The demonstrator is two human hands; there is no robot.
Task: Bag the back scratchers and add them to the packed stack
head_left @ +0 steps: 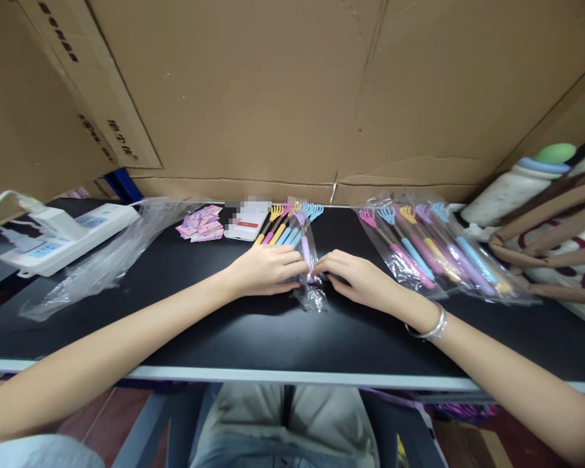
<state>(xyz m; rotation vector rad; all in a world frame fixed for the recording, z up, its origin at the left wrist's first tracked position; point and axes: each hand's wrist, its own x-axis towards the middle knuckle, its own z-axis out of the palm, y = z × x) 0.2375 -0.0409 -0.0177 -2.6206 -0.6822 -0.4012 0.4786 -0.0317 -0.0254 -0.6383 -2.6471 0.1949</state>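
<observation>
A purple back scratcher with a small claw head lies in a clear plastic bag on the black table. My left hand comes in from the left, its fingers closed at the bag's edge beside the handle. From the other side my right hand, with a silver bangle on the wrist, pinches the bag near the handle's lower end. Several loose back scratchers, yellow, pink and blue, lie just beyond my left hand. To the right, more back scratchers rest side by side in clear bags.
Small pink printed cards and a white phone lie at the back. Farther left are an empty plastic sheet and a power strip. A bottle and cloth bag stand right. Cardboard walls the back.
</observation>
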